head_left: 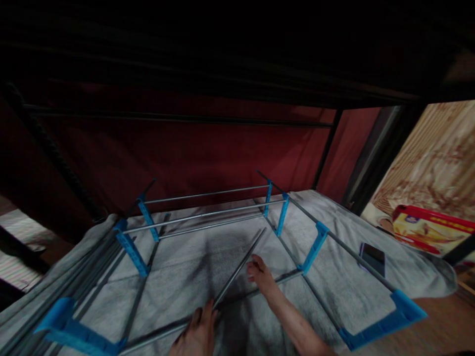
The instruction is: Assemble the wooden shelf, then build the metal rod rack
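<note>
A frame of grey metal tubes joined by blue plastic brackets (315,247) lies before me. My left hand (198,329), at the bottom middle, is closed round the lower end of a loose metal tube (239,267), which slants up and to the right over the frame's inside. Near the lower crossbar (156,336), this hand hides part of it. Just right of the loose tube, my right hand (261,276) is held with its fingers loosely bent and apart, gripping nothing. Thin crossbars (204,215) span the far brackets.
Several spare tubes (70,279) lie along the left side. Under the frame is a grey blanket (222,247). A phone (373,258) rests at the right, near a red and yellow package (432,230). Dark posts and a low dark overhang surround a red cloth (193,153) behind.
</note>
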`<state>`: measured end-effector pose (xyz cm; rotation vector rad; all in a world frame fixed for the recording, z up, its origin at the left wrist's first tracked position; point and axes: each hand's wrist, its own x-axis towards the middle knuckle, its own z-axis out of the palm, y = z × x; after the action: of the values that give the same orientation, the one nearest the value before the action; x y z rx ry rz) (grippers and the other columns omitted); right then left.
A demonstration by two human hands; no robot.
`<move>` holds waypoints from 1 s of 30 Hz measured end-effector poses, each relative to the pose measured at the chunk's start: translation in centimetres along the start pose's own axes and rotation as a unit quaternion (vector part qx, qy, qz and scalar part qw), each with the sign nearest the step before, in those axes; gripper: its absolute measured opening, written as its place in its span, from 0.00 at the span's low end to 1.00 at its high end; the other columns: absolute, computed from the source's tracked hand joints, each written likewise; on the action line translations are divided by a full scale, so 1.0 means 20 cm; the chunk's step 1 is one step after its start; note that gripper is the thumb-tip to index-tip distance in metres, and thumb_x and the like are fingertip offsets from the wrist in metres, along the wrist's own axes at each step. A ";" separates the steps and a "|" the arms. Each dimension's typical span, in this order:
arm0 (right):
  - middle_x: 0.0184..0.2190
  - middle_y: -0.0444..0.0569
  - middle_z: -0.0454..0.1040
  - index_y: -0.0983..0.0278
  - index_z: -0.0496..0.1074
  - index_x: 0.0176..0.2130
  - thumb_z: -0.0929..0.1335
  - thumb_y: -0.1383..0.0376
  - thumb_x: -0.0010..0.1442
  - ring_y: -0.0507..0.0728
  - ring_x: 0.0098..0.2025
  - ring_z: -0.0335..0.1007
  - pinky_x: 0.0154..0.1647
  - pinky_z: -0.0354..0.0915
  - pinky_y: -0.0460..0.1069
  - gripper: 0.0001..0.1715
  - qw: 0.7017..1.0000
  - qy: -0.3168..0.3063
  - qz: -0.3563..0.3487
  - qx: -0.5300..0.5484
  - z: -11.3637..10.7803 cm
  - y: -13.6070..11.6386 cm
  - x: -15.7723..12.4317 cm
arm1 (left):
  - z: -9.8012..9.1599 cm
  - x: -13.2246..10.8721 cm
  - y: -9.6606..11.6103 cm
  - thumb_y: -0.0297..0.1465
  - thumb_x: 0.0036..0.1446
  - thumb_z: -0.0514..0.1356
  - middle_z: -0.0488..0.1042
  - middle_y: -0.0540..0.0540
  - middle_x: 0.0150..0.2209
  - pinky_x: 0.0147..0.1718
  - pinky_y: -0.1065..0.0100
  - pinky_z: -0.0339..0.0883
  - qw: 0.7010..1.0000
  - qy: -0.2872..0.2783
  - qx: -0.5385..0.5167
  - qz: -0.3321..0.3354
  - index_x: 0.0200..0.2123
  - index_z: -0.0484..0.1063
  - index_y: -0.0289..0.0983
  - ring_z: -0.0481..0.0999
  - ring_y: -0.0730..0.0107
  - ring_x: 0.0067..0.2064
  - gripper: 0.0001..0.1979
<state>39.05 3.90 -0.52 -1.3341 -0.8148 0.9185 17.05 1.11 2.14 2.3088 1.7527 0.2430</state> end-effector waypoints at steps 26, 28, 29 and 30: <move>0.48 0.56 0.77 0.64 0.73 0.51 0.59 0.66 0.69 0.62 0.51 0.72 0.57 0.61 0.58 0.18 0.729 -0.178 -0.322 -0.578 0.30 -0.05 0.96 | -0.12 0.73 -0.55 0.29 0.58 0.53 0.69 0.39 0.47 0.54 0.53 0.65 0.844 0.372 -0.295 -0.248 0.44 0.68 0.37 0.69 0.55 0.52 0.11; 0.44 0.55 0.78 0.64 0.74 0.49 0.59 0.61 0.70 0.61 0.47 0.74 0.52 0.63 0.56 0.18 0.728 -0.155 -0.301 -0.596 0.34 -0.07 1.00 | -0.13 0.80 -0.65 0.28 0.56 0.53 0.68 0.38 0.51 0.53 0.55 0.67 0.795 0.391 -0.341 -0.314 0.46 0.66 0.37 0.70 0.57 0.53 0.13; 0.42 0.54 0.79 0.63 0.74 0.47 0.59 0.59 0.71 0.61 0.45 0.75 0.50 0.65 0.55 0.19 0.726 -0.146 -0.291 -0.606 0.36 -0.08 1.01 | -0.14 0.84 -0.68 0.28 0.56 0.53 0.68 0.38 0.52 0.51 0.57 0.69 0.775 0.401 -0.357 -0.331 0.47 0.65 0.37 0.71 0.58 0.53 0.14; 0.39 0.54 0.80 0.63 0.75 0.45 0.58 0.58 0.71 0.60 0.43 0.75 0.48 0.65 0.54 0.20 0.726 -0.138 -0.284 -0.611 0.39 -0.09 1.02 | -0.15 0.88 -0.71 0.27 0.55 0.52 0.69 0.38 0.52 0.49 0.60 0.70 0.755 0.417 -0.377 -0.338 0.48 0.63 0.37 0.72 0.60 0.52 0.16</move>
<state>41.02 25.70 1.42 -1.8352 -2.1464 -0.0637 7.92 21.84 0.89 0.8974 2.0974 1.6469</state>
